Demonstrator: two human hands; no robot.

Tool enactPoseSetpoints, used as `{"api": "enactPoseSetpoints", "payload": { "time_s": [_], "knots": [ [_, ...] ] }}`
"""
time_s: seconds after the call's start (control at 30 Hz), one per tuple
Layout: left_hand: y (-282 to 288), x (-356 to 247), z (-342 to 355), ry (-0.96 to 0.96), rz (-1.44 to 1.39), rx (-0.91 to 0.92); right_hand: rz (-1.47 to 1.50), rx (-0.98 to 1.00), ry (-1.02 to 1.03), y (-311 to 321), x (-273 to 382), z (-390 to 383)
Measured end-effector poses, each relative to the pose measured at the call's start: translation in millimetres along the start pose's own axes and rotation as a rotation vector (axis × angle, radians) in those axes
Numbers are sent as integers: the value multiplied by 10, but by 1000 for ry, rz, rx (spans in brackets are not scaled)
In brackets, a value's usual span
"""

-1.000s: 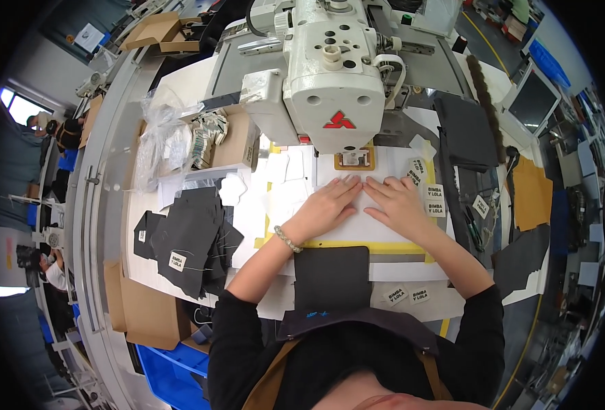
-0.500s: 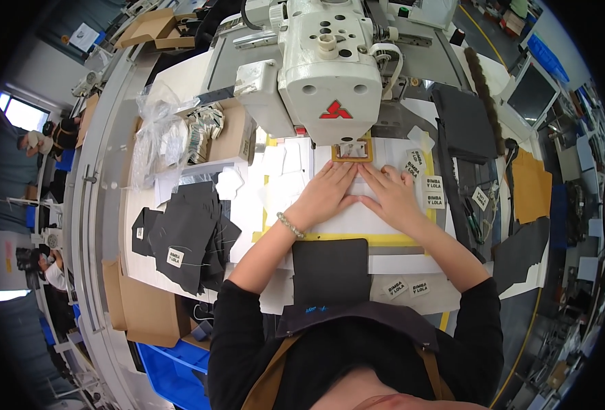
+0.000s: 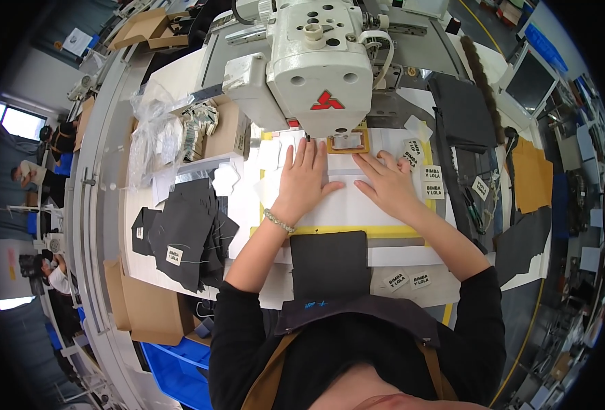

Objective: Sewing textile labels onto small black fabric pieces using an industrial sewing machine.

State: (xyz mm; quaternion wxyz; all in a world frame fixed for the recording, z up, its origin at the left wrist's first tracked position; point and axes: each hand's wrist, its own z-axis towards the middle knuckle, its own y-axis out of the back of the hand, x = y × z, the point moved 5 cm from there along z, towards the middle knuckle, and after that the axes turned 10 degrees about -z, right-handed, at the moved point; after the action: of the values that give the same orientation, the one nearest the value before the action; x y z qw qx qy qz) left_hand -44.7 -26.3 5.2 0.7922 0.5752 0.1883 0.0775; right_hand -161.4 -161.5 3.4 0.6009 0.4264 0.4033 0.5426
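My left hand (image 3: 302, 181) lies flat, fingers stretched, on the white work sheet (image 3: 343, 205) to the left of a small yellow-brown clamp frame (image 3: 347, 150). My right hand (image 3: 390, 186) rests on the same sheet, fingers extended, with its index fingertip close to the frame's lower right edge. Neither hand holds anything that I can see. Above the frame looms the white head of a sewing machine (image 3: 323, 78), hiding the needle area. Small printed cloth labels (image 3: 433, 190) lie just right of my right hand. Yellow tape (image 3: 357, 231) edges the sheet.
Dark fabric pieces (image 3: 183, 232) are piled at the left. Behind them stands a cardboard box (image 3: 230, 130) of labels beside a clear plastic bag (image 3: 153, 137). A black panel (image 3: 330, 263) lies at the front edge. Dark snips (image 3: 473, 215) lie at right, near tan material (image 3: 531, 178).
My left hand has slid left, away from the clamp frame and from my right hand, and its fingers have spread. My right hand stays nearly in place. The view has shifted slightly.
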Motion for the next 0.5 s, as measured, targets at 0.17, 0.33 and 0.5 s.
{"api": "enactPoseSetpoints", "payload": {
  "time_s": [0.17, 0.33, 0.5],
  "knots": [
    [113, -39, -45, 94, -104, 99, 4, 18, -12, -62, 1, -7],
    [250, -351, 19, -62, -171, -62, -50, -39, -19, -5, 27, 10],
    [128, -372, 170, -118, -187, -137, -52, 2, -20, -71, 2, -8]
  ]
}}
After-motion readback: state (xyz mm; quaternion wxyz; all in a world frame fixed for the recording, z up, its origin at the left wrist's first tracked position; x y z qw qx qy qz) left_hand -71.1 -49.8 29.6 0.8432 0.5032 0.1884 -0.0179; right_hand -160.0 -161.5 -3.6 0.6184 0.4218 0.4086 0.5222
